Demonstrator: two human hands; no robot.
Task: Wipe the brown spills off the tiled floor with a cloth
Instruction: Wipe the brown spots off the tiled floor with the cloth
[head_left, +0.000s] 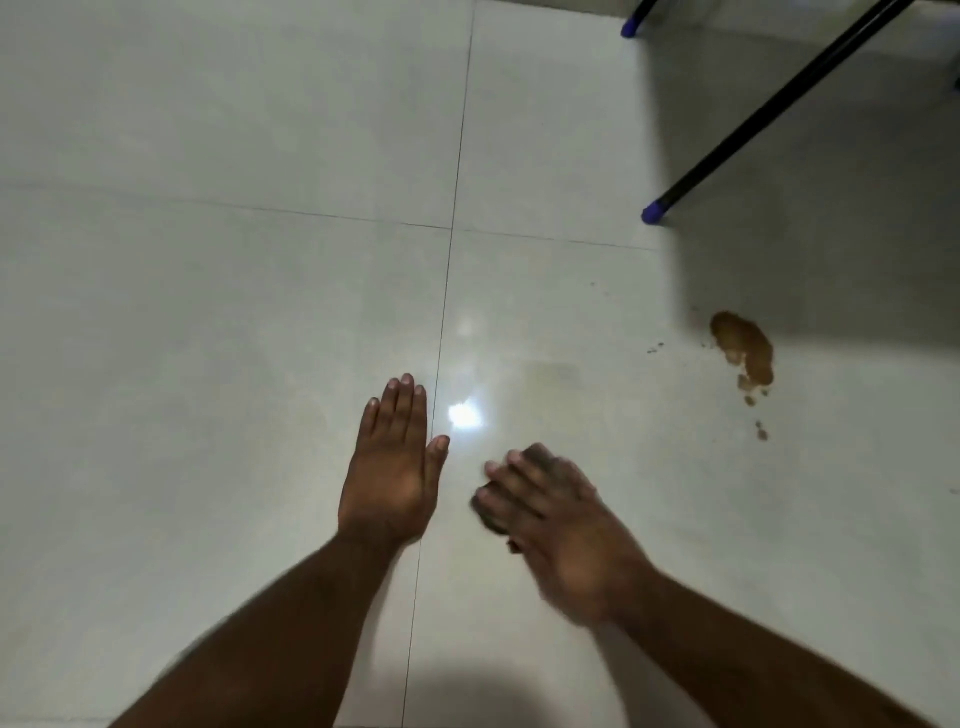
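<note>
Right hand (558, 525) flat on a small dark crumpled cloth (491, 512), fingers straight and spread over it, pressing it to the glossy white tiled floor (234, 312). Left hand (392, 467) flat on the tile just beside, fingers straight and together, holding nothing. Glossy brown elongated puddle (743, 348) ahead and well to the right of the cloth, long axis running near to far, small drips (761, 430) trailing toward the near end. Right hand clearly nearer; likely a forward-right sweep next.
</note>
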